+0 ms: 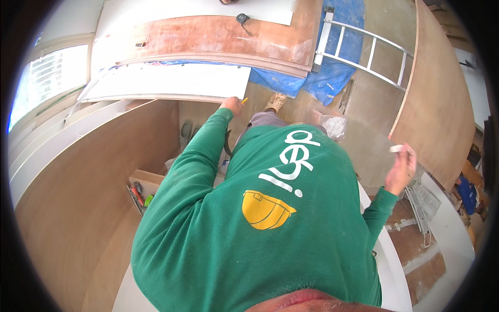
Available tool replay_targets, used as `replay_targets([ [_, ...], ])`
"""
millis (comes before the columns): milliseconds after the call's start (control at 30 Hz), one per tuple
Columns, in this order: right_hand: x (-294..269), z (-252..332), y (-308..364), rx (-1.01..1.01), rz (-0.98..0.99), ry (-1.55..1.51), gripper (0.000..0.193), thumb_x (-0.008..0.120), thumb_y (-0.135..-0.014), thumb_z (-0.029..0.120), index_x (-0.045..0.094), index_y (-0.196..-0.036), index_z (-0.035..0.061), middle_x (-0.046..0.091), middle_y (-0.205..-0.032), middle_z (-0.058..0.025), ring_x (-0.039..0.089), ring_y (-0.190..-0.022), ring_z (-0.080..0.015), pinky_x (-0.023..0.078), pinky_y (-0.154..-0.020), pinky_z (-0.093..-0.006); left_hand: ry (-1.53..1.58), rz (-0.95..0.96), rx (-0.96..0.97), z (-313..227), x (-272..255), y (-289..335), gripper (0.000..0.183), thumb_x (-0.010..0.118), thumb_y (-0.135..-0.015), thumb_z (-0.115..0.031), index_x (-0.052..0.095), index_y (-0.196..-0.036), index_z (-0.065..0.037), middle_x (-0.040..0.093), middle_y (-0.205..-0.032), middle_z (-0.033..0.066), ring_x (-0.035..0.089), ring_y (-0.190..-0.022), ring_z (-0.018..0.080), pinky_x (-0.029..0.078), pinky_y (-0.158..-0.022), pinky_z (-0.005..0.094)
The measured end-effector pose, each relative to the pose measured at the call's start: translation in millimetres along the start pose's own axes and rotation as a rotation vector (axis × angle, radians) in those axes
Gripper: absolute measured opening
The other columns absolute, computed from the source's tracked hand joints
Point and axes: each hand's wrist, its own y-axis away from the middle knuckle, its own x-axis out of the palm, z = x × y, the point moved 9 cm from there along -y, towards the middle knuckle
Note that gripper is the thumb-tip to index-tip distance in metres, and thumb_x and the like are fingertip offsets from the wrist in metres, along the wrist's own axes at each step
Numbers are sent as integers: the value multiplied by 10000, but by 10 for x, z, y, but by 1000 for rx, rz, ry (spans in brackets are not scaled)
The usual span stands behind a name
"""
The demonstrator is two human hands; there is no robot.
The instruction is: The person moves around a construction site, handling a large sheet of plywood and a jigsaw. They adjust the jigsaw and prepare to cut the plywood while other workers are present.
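My left hand (234, 106) reaches forward, closed around a yellow pencil (244, 101). It is at the near right corner of a long white board (171, 82). My right hand (402, 169) is raised off to the right, beside a tall plywood panel (442, 93). Between its fingertips is a small, short white piece (396, 149), too small to name.
A tape measure (242, 19) lies on a stack of brown plywood (208, 39). An aluminium ladder (370, 52) rests over blue sheeting (332, 83). Tools (138, 193) sit in a wooden box at left, beside a curved-looking wooden panel (99, 140). Another person (467, 195) is at far right.
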Motion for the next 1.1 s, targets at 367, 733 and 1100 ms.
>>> replay_targets([
  [367, 1073, -790, -441, 163, 334, 239, 185, 642, -1022, 101, 659, -1175, -1, 673, -975, -40, 622, -873, -111, 519, -822, -271, -44, 70, -203, 599, -341, 97, 280, 612, -980, -277, 718, -1096, -45, 748, -800, 114, 738, -736, 229, 583, -759, 386],
  [733, 2666, -1489, -2858, 273, 662, 353, 213, 628, -1030, 111, 678, -1185, -27, 682, -973, -43, 616, -879, -100, 493, -794, -250, 346, -21, -392, -562, -1603, -476, 268, 521, -963, -133, 653, -1172, -31, 729, -790, 77, 710, -683, 195, 578, -673, 345],
  [1100, 3202, -1572, -4575, 477, 718, 455, 141, 629, -1008, 58, 688, -1124, 6, 655, -876, -11, 586, -772, -70, 460, -687, -229, 585, -22, -586, -1714, -2915, -759, 214, 638, -969, -202, 672, -1044, -5, 763, -792, 71, 728, -698, 165, 587, -676, 322],
])
